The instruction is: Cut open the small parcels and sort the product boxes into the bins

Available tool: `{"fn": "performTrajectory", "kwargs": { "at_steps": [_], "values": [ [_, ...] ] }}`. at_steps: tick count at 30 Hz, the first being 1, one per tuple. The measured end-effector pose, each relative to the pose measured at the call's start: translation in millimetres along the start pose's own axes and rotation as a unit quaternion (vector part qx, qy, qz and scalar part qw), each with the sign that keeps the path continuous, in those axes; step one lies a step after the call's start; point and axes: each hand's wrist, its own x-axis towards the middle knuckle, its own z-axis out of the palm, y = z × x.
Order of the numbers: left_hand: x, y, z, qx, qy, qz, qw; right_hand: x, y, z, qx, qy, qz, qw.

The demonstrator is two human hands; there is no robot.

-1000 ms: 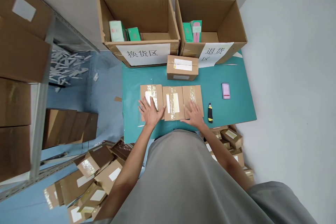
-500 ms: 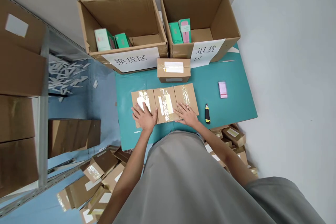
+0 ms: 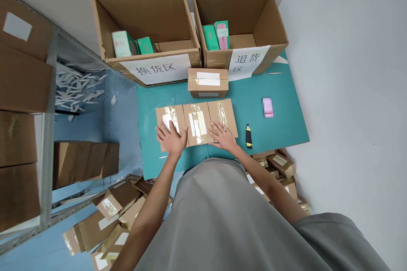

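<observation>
Three taped cardboard boxes lie side by side on the teal table (image 3: pixel 251 106). My left hand (image 3: pixel 171 139) rests with spread fingers on the left cardboard box (image 3: pixel 178 114), partly covering its white label. The middle cardboard box (image 3: pixel 196 120) carries shiny tape and two label strips. My right hand (image 3: pixel 222 136) lies flat, fingers stretched out, over the near part of the right cardboard box (image 3: pixel 222 112), its fingertips close to the middle one. To the right of them lies a black and yellow utility knife (image 3: pixel 249 137).
Two large open cartons, the left carton (image 3: pixel 146 12) and the right carton (image 3: pixel 235 4), stand at the back with green boxes inside. A labelled small box (image 3: pixel 208 82) sits before them. A pink packet (image 3: pixel 268 108) lies at right. Left stands a shelf (image 3: pixel 47 135); parcels (image 3: pixel 95 228) cover the floor.
The camera view has swung, so the table scene sits further left. My right hand has shifted a little left relative to the right cardboard box. The boxes stay in their row.
</observation>
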Motion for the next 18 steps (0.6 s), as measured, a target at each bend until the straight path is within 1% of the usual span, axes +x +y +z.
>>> {"fn": "performTrajectory", "kwargs": {
  "at_steps": [8,18],
  "values": [
    [1.5,-2.4,3.2,-0.021,0.002,-0.004,1.0,0.5,-2.4,-4.4,0.03,-0.01,0.016,0.999],
    [2.9,-9.0,5.6,-0.03,-0.001,0.001,1.0,0.2,-2.5,-0.6,0.068,-0.004,0.033,0.997]
  ]
}}
